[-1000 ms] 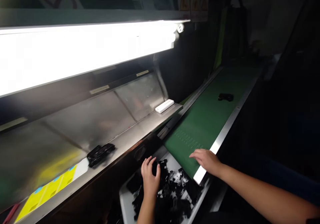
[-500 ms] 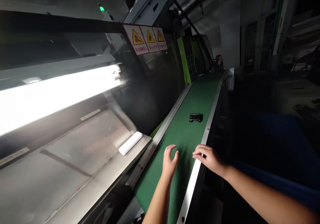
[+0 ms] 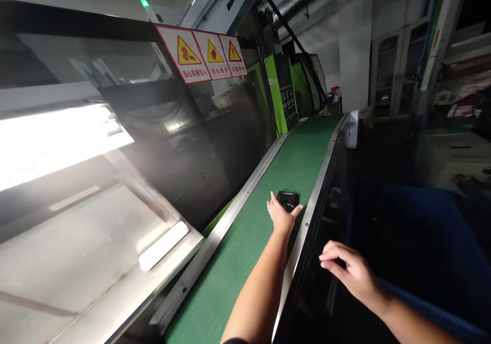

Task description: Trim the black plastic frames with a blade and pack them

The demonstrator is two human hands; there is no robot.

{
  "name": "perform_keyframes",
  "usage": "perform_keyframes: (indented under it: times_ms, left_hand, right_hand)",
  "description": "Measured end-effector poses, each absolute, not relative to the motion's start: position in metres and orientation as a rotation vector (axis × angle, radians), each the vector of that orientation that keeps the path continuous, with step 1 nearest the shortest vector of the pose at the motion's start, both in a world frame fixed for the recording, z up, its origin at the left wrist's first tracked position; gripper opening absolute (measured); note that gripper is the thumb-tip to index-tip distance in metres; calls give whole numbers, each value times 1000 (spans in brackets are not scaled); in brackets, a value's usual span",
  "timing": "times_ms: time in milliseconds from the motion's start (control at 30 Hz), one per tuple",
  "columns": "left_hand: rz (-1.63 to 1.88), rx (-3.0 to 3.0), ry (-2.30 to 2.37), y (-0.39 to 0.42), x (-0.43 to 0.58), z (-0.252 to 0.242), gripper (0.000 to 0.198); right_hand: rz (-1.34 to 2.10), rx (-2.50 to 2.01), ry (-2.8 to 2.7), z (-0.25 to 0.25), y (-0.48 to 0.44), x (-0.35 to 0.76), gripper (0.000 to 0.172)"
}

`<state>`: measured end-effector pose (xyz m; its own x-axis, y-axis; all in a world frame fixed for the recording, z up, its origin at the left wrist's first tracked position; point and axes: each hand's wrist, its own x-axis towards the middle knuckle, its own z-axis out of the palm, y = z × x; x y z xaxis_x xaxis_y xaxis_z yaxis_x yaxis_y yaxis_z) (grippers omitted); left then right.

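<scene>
A small black part, roughly rectangular (image 3: 288, 198), lies on the green conveyor belt (image 3: 230, 262). Its exact kind cannot be made out. My left hand (image 3: 283, 216) reaches over the belt to its near side, thumb and fingers spread around it; whether the skin touches it is unclear. Out past the belt's right rail, my right hand (image 3: 351, 270) hovers with bent fingers, thumb and fingertips close together. Nothing can be seen between those fingertips.
Metal rails (image 3: 307, 224) edge the belt. To the left stand a metal work surface with a white bar-shaped object (image 3: 164, 245) and a bright lamp (image 3: 57, 142). Warning signs (image 3: 203, 55) hang on the machine. A blue bin (image 3: 418, 221) sits in shadow at right.
My left hand has reached forward to the black part and spread wider. My right hand has moved right, off the rail. The black part appears nearer, and the view has shifted.
</scene>
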<state>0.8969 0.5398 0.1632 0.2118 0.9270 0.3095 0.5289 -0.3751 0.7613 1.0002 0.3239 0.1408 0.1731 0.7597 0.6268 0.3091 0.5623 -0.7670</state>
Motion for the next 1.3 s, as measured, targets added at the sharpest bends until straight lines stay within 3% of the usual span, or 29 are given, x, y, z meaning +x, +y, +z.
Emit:
perform_keyframes:
  times_ms: [267, 533, 667, 833, 1300]
  left_hand:
    - [1155, 1947, 1222, 528, 888, 183, 118]
    - [1274, 1984, 1046, 408, 789, 209, 126]
    - [1363, 1925, 1041, 342, 735, 218, 121]
    - [1449, 1862, 1148, 285, 678, 232, 133]
    - [1530, 1858, 1491, 184, 547, 254, 128]
  right_hand:
    - [447, -973, -1393, 148, 317, 1013, 4]
    - [584, -873, -1301, 205, 300, 988, 18]
    - [631, -691, -1356, 245, 295, 953, 15]
    - [766, -433, -1530, 277, 292, 887, 7]
    - [938, -304, -1839, 292, 245, 725, 11]
